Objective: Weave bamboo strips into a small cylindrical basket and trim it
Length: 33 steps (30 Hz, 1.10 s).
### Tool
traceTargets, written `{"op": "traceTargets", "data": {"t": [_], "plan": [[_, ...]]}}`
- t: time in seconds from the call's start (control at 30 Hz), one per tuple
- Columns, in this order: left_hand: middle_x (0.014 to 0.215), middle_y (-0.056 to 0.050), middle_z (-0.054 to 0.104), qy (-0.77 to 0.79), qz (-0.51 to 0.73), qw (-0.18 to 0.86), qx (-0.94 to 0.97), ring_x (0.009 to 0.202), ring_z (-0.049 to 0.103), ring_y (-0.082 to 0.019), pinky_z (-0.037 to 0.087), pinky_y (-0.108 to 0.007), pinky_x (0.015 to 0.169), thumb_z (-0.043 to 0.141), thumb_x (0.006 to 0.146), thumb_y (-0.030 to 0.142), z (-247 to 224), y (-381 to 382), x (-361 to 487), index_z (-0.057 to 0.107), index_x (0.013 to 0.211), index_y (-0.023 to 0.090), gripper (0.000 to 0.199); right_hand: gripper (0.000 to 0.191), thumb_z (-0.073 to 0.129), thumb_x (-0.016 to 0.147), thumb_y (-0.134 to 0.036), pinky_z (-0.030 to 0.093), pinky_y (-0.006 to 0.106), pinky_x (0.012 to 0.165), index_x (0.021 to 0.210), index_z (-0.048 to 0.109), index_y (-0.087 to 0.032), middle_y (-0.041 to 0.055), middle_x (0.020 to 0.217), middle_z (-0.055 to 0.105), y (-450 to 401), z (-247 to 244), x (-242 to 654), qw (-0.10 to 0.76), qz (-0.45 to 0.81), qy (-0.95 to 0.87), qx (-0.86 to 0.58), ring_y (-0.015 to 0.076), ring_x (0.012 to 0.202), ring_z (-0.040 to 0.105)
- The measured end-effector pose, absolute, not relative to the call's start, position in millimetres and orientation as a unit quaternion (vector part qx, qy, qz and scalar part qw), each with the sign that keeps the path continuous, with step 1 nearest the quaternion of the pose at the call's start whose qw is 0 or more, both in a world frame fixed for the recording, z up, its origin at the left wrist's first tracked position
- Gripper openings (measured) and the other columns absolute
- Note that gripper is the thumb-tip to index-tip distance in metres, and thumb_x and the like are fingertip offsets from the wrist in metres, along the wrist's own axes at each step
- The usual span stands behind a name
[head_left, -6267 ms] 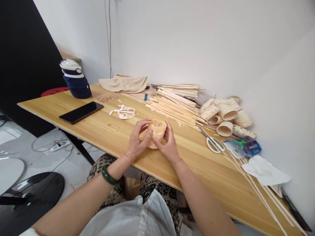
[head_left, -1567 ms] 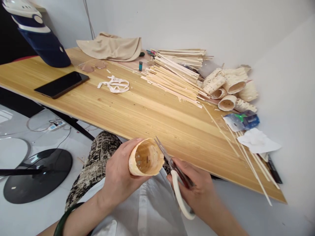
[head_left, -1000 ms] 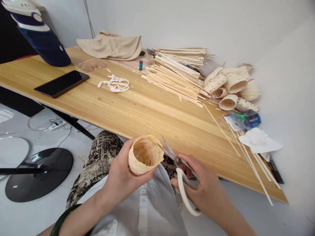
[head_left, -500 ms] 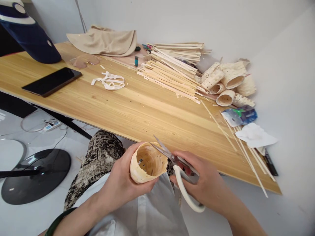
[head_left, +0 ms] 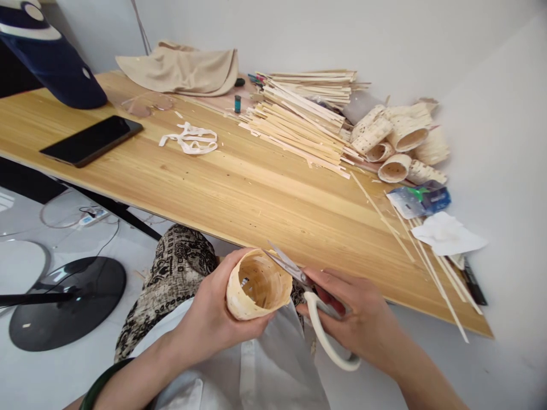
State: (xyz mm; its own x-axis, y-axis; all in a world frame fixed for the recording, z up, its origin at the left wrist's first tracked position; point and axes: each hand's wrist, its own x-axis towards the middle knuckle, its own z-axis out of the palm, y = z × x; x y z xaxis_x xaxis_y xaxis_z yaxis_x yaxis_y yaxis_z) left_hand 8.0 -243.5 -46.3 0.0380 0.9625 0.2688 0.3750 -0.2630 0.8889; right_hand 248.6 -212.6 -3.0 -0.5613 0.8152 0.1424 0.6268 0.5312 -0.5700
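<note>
My left hand [head_left: 217, 310] is wrapped around a small woven basket [head_left: 250, 299] of pale wood strips, its open mouth tilted up toward me. In my right hand [head_left: 354, 310] is a pair of scissors [head_left: 322, 330] with white handles. Their blades lie at the basket's right rim, parted a little at the tips. Whether a strip sits between the blades is too small to tell. Both hands are above my lap, just off the table's front edge.
On the wooden table [head_left: 256, 193] lie a phone [head_left: 92, 140], a white ribbon [head_left: 194, 139], bundles of wood strips [head_left: 299, 128], several woven tubes [head_left: 395, 134], a plastic packet [head_left: 421, 198], white paper [head_left: 447, 233] and a black marker [head_left: 473, 285]. A beige cloth [head_left: 183, 68] rests behind.
The scissor blades have come slightly closer together at the basket's rim. Both hands hold nearly the same place, and the whole view has shifted a little.
</note>
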Motion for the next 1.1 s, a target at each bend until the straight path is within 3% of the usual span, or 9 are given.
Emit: {"op": "traceTargets", "data": {"t": [0.13,0.33,0.53,0.67,0.87,1.1], "plan": [[0.114,-0.006,0.072,0.510,0.470,0.327,0.642,0.099,0.073,-0.025,0.061,-0.036,0.085,0.082,0.069,0.026,-46.7,-243.3,8.4,0.054,0.127,0.026,0.065,0.026,0.069,0.093,-0.030,0.052,0.023,0.061,0.118,0.068,-0.021,0.0044,0.091,0.079,-212.8,-6.7,250.7,0.229,0.225,-0.850,-0.418,0.0139,0.066,0.070],[0.118,-0.006,0.072,0.494,0.463,0.355,0.644,0.103,0.072,-0.025,0.061,-0.036,0.087,0.082,0.068,0.025,-46.8,-242.7,6.7,0.054,0.129,0.027,0.067,0.044,0.085,0.076,-0.036,0.053,0.027,0.066,0.116,0.067,-0.026,-0.0004,0.085,0.073,-207.4,12.2,250.3,0.139,0.232,-0.818,-0.508,0.0172,0.070,0.066],[0.118,-0.009,0.072,0.472,0.429,0.422,0.645,0.105,0.072,-0.031,0.061,-0.042,0.091,0.082,0.064,0.025,-38.8,-240.8,5.0,0.057,0.127,0.026,0.068,0.046,0.084,0.077,-0.034,0.051,0.027,0.069,0.119,0.066,-0.027,0.0001,0.094,0.073,-206.3,19.4,253.3,0.111,0.303,-0.812,-0.486,0.0161,0.073,0.063],[0.116,-0.008,0.073,0.438,0.421,0.470,0.640,0.104,0.073,-0.030,0.062,-0.040,0.088,0.081,0.063,0.023,-34.7,-241.6,5.3,0.056,0.126,0.026,0.068,0.042,0.081,0.081,-0.035,0.050,0.028,0.068,0.119,0.067,-0.025,0.0013,0.089,0.072,-206.5,16.7,250.7,0.112,0.310,-0.829,-0.452,0.0164,0.072,0.063],[0.127,-0.010,0.070,0.438,0.409,0.460,0.655,0.112,0.071,-0.032,0.062,-0.043,0.092,0.082,0.064,0.022,-38.9,-243.0,4.0,0.055,0.130,0.029,0.071,0.048,0.084,0.080,-0.036,0.049,0.029,0.069,0.122,0.065,-0.024,0.0015,0.090,0.070,-209.1,20.0,252.1,0.093,0.262,-0.854,-0.439,0.0183,0.078,0.065],[0.127,-0.009,0.069,0.433,0.421,0.458,0.652,0.113,0.069,-0.031,0.058,-0.045,0.099,0.082,0.063,0.022,-44.4,-242.6,1.7,0.055,0.133,0.029,0.075,0.048,0.083,0.081,-0.039,0.050,0.029,0.069,0.122,0.065,-0.023,0.0007,0.088,0.070,-209.0,21.7,254.4,0.088,0.263,-0.858,-0.432,0.0178,0.077,0.066]]}}
